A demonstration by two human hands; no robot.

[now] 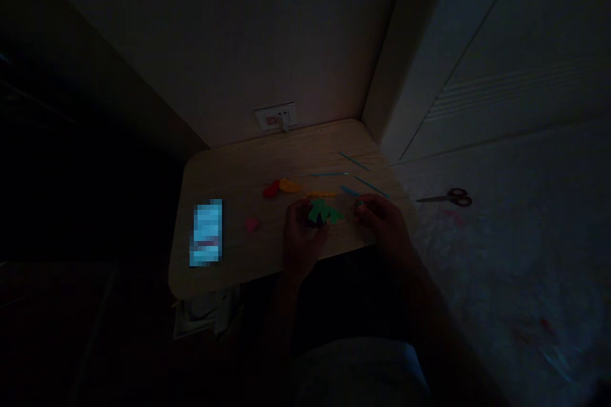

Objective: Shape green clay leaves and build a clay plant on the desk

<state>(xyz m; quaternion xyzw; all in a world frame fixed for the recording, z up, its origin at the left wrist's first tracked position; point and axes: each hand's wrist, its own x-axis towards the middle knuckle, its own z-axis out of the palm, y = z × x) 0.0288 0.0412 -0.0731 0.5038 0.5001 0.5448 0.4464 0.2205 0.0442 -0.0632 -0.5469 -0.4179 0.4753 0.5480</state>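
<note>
The scene is very dark. My left hand (301,238) is closed on a green paper cut-out (323,211) shaped like leaves, held over the front of a small wooden table (238,172). My right hand (382,222) is beside it on the right, fingers pinched on a small green piece (359,204) that I can barely make out. Red (271,190), orange (289,186) and pink (251,224) paper shapes lie on the table to the left of my hands. Thin teal paper strips (356,163) lie behind my hands.
A lit phone screen (207,233) lies at the table's left front. Scissors (449,198) rest on the pale surface to the right. A wall socket (277,117) sits behind the table. Papers (210,315) show under the table's front edge.
</note>
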